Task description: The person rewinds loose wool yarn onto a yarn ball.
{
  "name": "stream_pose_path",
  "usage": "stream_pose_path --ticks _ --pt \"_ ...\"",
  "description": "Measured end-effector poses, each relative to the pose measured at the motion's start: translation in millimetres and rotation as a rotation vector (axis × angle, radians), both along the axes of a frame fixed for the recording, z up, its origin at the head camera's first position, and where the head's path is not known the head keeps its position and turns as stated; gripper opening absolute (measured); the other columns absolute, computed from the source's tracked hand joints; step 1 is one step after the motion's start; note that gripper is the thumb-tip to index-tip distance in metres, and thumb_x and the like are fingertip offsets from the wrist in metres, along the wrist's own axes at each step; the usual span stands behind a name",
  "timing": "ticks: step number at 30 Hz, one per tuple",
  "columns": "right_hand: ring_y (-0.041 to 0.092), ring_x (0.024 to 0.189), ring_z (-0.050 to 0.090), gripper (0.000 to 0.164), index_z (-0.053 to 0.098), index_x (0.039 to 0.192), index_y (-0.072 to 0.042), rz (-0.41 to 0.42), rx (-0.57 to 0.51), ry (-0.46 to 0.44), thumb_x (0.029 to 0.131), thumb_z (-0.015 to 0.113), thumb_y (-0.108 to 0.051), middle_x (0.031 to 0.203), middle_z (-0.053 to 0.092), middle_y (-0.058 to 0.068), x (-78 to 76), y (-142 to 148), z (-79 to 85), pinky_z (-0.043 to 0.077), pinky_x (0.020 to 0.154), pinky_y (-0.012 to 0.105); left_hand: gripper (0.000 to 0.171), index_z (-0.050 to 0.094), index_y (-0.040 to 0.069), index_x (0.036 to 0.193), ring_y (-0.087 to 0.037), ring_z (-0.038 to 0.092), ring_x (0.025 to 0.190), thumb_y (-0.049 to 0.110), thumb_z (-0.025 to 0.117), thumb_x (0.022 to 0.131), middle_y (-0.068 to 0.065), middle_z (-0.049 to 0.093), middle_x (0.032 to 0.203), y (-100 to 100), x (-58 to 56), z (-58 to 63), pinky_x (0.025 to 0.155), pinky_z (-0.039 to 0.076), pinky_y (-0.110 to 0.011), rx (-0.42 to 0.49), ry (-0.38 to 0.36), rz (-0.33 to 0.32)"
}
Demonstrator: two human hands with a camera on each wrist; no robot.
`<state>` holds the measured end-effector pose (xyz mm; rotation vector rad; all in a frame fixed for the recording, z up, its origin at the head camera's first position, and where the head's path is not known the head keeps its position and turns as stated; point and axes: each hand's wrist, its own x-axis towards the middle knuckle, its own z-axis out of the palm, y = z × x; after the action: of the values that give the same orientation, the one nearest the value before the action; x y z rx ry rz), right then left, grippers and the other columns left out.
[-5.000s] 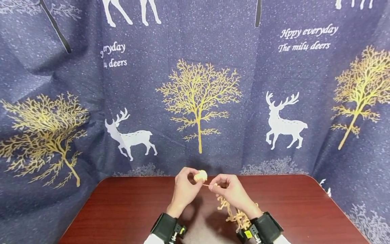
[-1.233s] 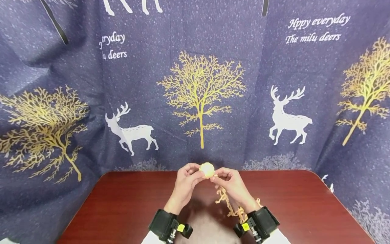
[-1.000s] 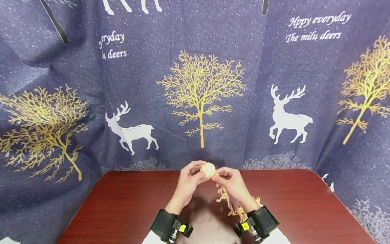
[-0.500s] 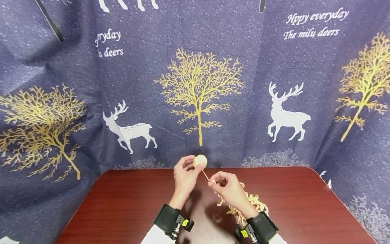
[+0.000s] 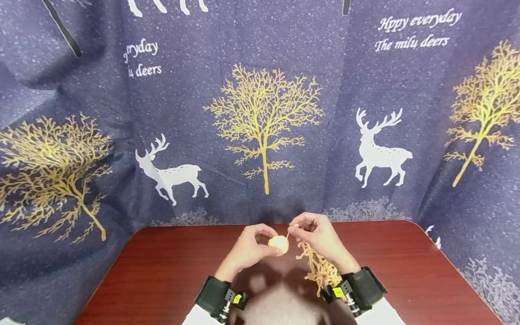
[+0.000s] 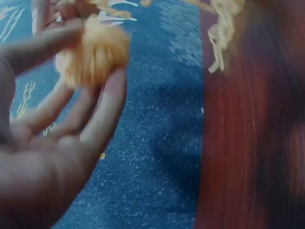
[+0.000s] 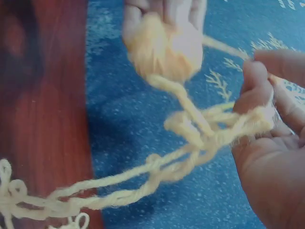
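A small ball of pale yellow yarn (image 5: 278, 245) sits between the thumb and fingers of my left hand (image 5: 245, 249), above the far part of the table. Close by on the right, my right hand (image 5: 321, 235) pinches a strand of the yarn between thumb and index finger; in the right wrist view this strand (image 7: 224, 46) runs taut from the ball (image 7: 164, 52). Loose, tangled yarn (image 5: 318, 266) hangs under the right hand towards the tabletop. Its looped lengths (image 7: 128, 183) also show in the right wrist view, where one strand joins the ball's lower side.
The reddish-brown wooden table (image 5: 170, 271) has a pale glare at its front middle. Directly behind its far edge hangs a dark blue cloth (image 5: 243, 198) printed with deer and trees. Black straps with small cameras (image 5: 353, 293) sit on both wrists.
Over the last half second, my left hand lowers with the yarn ball and shifts slightly right. My right hand rises above the ball's level, still pinching the strand; the loose yarn now hangs beneath it.
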<state>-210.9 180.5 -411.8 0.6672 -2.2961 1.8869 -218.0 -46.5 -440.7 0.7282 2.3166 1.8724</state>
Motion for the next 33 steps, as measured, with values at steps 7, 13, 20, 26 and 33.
stream_pose_path --ticks 7,13,20,26,33 --pt "0.017 0.063 0.064 0.016 0.068 0.1 0.01 0.056 -0.048 -0.034 0.09 0.074 -0.001 0.078 0.07 0.001 -5.6 4.9 -0.3 0.058 0.056 0.032 0.037 0.062 -0.011 0.11 -0.019 0.07 0.095 -0.001 0.079 0.079 -0.007 0.073 0.101 -8.6 4.2 6.8 0.084 0.059 -0.032 0.156 -0.147 -0.439" --pt "0.014 0.065 0.064 0.015 0.067 0.1 0.01 0.088 -0.106 -0.065 0.091 0.071 -0.001 0.082 0.072 0.002 -6.8 -1.5 -14.7 0.057 0.059 0.027 0.034 0.059 -0.015 0.114 -0.019 0.07 0.101 -0.004 0.074 0.084 -0.007 0.073 0.107 -3.8 7.5 12.7 0.084 0.059 -0.032 0.402 -0.075 -0.465" --pt "0.012 0.071 0.068 0.012 0.069 0.096 0.007 0.049 -0.092 -0.048 0.09 0.073 -0.002 0.089 0.074 0.016 0.4 -15.0 -25.7 0.059 0.06 0.03 0.026 0.066 0.004 0.105 -0.016 0.068 0.095 -0.011 0.067 0.084 -0.006 0.07 0.104 11.8 10.6 21.9 0.085 0.059 -0.028 0.737 -0.178 -0.031" --pt "0.017 0.061 0.064 0.011 0.071 0.095 0.003 0.004 0.013 -0.045 0.089 0.075 -0.006 0.085 0.073 0.017 9.2 -22.4 -25.1 0.059 0.054 0.037 0.021 0.065 -0.006 0.101 -0.016 0.069 0.085 -0.015 0.068 0.083 -0.009 0.068 0.095 22.6 5.2 22.7 0.079 0.061 -0.03 0.818 -0.183 0.309" --pt "0.016 0.057 0.062 0.008 0.073 0.096 -0.003 0.015 0.082 -0.038 0.09 0.076 -0.008 0.081 0.072 0.012 17.0 -18.4 -19.4 0.057 0.048 0.038 0.033 0.067 -0.005 0.105 -0.026 0.067 0.087 -0.003 0.083 0.076 -0.013 0.068 0.093 21.8 -1.2 14.1 0.069 0.055 -0.021 0.494 0.068 0.629"
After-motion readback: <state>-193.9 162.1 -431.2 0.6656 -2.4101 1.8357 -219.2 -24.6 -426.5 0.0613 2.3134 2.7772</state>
